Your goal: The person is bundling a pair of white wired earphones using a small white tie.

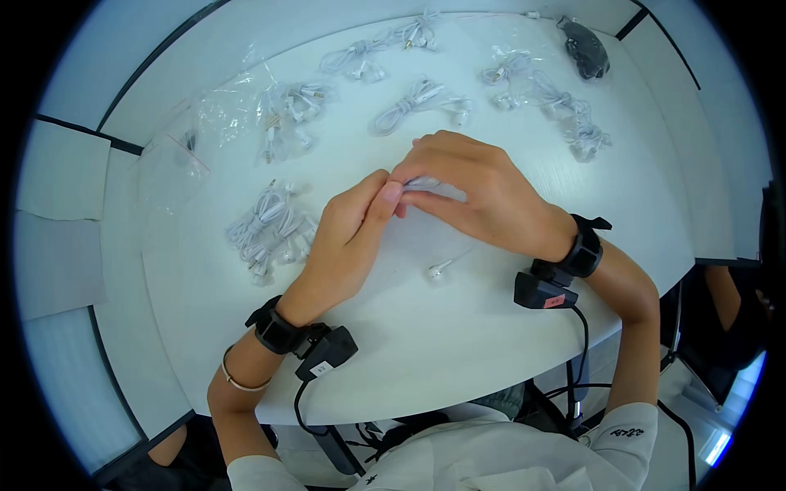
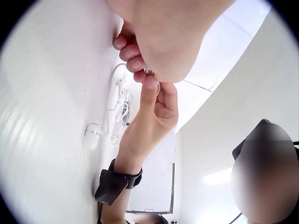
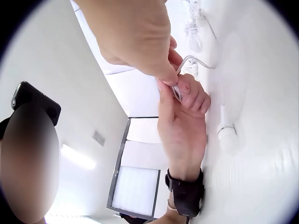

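Observation:
Over the middle of the table, both hands meet on a white earphone cable (image 1: 422,185) gathered into a small bundle. The left hand (image 1: 344,237) grips the bundle between thumb and curled fingers. From the other side the right hand (image 1: 495,192) pinches the same cable with thumb and fingers, and a loop of it shows beyond the fingertips in the right wrist view. Much of the bundle is hidden inside the hands. A white earbud (image 1: 436,272) lies on the tabletop below the hands, with a short length of wire leading from it; it appears large in the right wrist view (image 3: 227,136).
Several tied white earphone bundles (image 1: 270,227) lie left of the hands, with another bundle (image 1: 409,106) behind them and more at the back right (image 1: 565,114). Clear plastic bags (image 1: 233,106) lie at the back left. A dark grey packet (image 1: 584,49) sits in the far right corner.

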### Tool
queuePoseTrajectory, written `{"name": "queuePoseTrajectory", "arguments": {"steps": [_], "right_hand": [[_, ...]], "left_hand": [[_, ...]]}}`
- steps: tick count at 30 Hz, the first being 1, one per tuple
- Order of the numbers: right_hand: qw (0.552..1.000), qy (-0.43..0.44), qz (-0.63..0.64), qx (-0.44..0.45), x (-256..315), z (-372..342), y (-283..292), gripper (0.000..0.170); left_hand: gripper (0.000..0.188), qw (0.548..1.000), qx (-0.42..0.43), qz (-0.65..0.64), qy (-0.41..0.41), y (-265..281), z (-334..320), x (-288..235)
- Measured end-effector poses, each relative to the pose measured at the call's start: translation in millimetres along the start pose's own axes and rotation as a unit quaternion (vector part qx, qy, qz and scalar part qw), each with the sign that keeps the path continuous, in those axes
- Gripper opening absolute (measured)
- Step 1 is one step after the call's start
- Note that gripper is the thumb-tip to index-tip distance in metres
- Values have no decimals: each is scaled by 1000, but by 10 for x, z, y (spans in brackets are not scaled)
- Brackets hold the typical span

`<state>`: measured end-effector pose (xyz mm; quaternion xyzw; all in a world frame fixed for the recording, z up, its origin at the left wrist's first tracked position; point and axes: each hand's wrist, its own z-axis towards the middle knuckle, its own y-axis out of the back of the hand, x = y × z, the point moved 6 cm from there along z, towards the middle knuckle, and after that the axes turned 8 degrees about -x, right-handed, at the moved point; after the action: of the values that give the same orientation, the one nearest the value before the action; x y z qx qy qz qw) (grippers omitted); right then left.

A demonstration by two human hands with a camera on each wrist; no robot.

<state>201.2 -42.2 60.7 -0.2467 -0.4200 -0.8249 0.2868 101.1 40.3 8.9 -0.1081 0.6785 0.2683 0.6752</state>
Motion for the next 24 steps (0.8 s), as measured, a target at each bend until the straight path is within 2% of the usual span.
{"name": "queuePoseTrajectory", "arguments": {"steps": [5,6,9,10,13,18,24], "right_hand": [[999,-22,33,-8,-19,23,8,20],[995,-79,59,-17,-82,7,3,26],[992,-86,85,-34,-194,2,-13,34],[989,-83,113,-41,-216,-1,-34,34],[979,-133,153,15,-309,-55,-112,28],[955,-209,207,28,-263,-31,-87,15],[947,-197,252,24,-301,-88,-180,10]], "left_hand": [[37,998,-4,-56,32,3,-11,-97],[36,997,6,-62,41,10,-18,-79],[37,993,-10,-103,64,-16,-24,-95],[38,990,-24,-121,71,-21,-25,-103],[38,985,-35,-146,89,33,-12,-24],[35,976,-60,-185,100,61,-2,-10],[33,958,-74,-249,123,48,-8,0]]}}
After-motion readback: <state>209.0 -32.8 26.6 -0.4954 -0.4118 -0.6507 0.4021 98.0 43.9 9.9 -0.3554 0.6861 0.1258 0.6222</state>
